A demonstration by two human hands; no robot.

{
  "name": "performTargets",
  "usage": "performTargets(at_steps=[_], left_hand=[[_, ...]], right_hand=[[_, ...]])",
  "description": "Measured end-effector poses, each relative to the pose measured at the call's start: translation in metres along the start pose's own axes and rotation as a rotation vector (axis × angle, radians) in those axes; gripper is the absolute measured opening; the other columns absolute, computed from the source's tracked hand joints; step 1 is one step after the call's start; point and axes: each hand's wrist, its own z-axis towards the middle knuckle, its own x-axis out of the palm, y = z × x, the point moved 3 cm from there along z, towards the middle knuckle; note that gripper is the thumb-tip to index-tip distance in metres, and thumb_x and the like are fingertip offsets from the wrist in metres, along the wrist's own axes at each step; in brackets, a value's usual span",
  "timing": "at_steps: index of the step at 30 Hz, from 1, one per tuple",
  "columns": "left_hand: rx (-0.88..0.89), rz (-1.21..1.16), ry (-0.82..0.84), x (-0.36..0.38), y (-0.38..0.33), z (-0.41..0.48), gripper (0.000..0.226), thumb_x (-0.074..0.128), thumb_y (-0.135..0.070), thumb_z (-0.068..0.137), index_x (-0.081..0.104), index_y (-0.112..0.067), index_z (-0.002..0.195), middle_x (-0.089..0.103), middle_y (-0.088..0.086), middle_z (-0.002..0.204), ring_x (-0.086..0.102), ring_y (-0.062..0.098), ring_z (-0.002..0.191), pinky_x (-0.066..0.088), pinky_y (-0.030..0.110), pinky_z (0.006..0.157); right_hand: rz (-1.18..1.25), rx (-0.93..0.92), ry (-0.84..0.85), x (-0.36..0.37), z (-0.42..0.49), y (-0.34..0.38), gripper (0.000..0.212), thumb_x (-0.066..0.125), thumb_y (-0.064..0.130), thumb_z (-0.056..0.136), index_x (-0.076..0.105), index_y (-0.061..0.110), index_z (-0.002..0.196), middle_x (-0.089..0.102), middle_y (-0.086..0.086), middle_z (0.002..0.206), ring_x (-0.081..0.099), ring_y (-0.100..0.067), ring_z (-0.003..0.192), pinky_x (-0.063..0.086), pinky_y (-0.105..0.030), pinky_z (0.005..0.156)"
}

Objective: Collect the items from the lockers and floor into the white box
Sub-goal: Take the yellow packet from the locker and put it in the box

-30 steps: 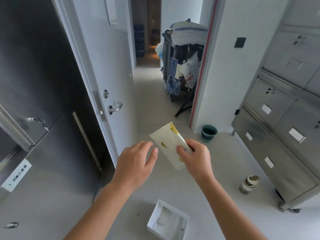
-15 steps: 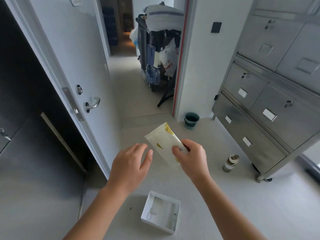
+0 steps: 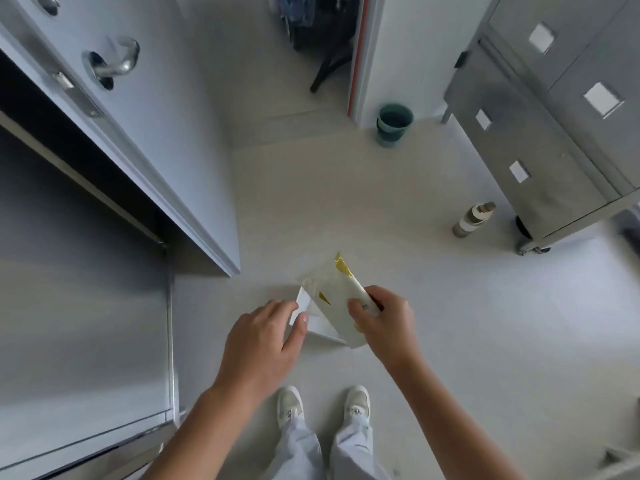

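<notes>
Your right hand (image 3: 384, 323) pinches the packet (image 3: 334, 297) near its lower end, thumb on its face and fingers curled behind. It hangs tilted over the white box (image 3: 325, 336), which sits on the floor just ahead of your shoes (image 3: 290, 403). Your left hand (image 3: 263, 341) is by the box's left corner, fingers relaxed and holding nothing; you cannot tell whether it touches the box. A bottle (image 3: 472, 220) stands near the lockers (image 3: 540, 133).

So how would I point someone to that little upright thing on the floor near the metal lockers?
Find the steel lockers on the right and follow them to the near corner's wheel. Just left of it a small cylinder stands on the floor. It is slim, banded grey and white, unlike the squat teal bucket farther back.
</notes>
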Motion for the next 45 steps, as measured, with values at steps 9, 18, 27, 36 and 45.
performTargets(at_steps=[9,18,27,36,45], left_hand=[[-0.019,0.005,0.057,0.026,0.008,-0.013,0.042,0.029,-0.05,0.097,0.062,-0.024,0.099,0.069,-0.009,0.094,0.065,0.021,0.08,0.05,0.037,0.069],[-0.017,0.091,0.128,0.071,0.012,-0.008,0.04,0.032,-0.046,0.098,0.063,-0.021,0.103,0.068,-0.005,0.096,0.064,0.025,0.082,0.05,0.038,0.072],[0.019,0.047,0.241,0.204,0.063,0.01,0.041,0.033,-0.044,0.098,0.064,-0.017,0.1,0.069,-0.004,0.095,0.063,0.025,0.08,0.044,0.033,0.072],[0.007,0.042,0.159,0.333,0.156,0.087,0.039,0.035,-0.042,0.097,0.065,-0.017,0.101,0.069,-0.003,0.096,0.062,0.028,0.083,0.039,0.032,0.071],[0.099,0.04,0.015,0.445,0.221,0.201,0.04,0.034,-0.042,0.099,0.064,-0.017,0.108,0.069,-0.002,0.104,0.063,0.028,0.09,0.047,0.037,0.077]], right_hand=[[0.061,0.126,-0.01,0.012,-0.02,-0.043,0.019,0.067,0.019,0.083,0.06,0.013,0.066,0.059,-0.011,0.062,0.047,-0.018,0.054,0.034,-0.03,0.049],[0.127,0.131,0.045,0.037,0.004,-0.084,0.021,0.066,0.015,0.084,0.057,0.004,0.069,0.059,-0.02,0.067,0.056,-0.04,0.065,0.036,-0.033,0.05],[0.101,0.245,0.025,0.11,0.032,-0.203,0.019,0.066,0.02,0.081,0.058,0.016,0.064,0.059,-0.012,0.061,0.059,-0.035,0.062,0.045,-0.041,0.05],[0.138,0.165,-0.059,0.197,0.134,-0.305,0.02,0.067,0.019,0.083,0.06,0.026,0.066,0.052,0.012,0.054,0.043,-0.007,0.049,0.03,-0.018,0.044],[0.132,-0.045,-0.164,0.255,0.262,-0.362,0.017,0.067,0.018,0.082,0.06,0.017,0.067,0.056,-0.003,0.06,0.048,-0.025,0.056,0.034,-0.033,0.048]])
